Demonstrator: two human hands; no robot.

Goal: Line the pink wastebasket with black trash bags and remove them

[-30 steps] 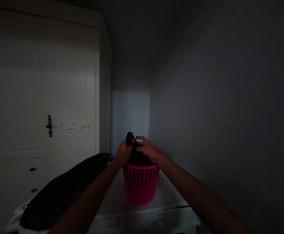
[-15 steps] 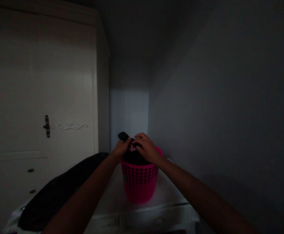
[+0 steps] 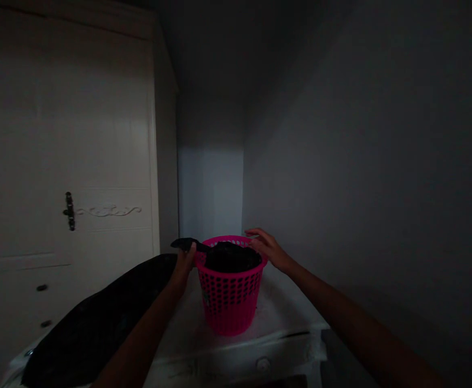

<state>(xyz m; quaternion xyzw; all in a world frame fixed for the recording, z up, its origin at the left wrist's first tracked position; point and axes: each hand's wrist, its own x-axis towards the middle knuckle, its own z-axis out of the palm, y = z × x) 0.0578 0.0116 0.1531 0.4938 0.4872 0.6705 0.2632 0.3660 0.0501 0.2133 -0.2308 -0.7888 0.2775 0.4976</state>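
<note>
A pink perforated plastic basket point(image 3: 231, 302) stands upright on a white dresser top. Bunched inside it lies a black plastic bag point(image 3: 233, 257), one end of which stretches out over the left rim. My left hand point(image 3: 185, 261) is closed around that end, thumb on top, just left of the rim. At the opposite side, my right hand point(image 3: 268, 249) is open with fingers spread, over the rim and holding nothing. Whether its fingertips touch the rim I cannot tell in the dim light.
The white dresser point(image 3: 276, 310) has drawers at its front. A large dark bundle point(image 3: 110, 312) lies along its left side. Behind stands a white wardrobe point(image 3: 110, 145) with dark handles; a grey wall point(image 3: 361, 161) rises on the right.
My hands have moved apart from above the basket's middle. The left drew the bag's end leftward; the right went to the right rim and opened. The red-and-white patch between them is out of sight.
</note>
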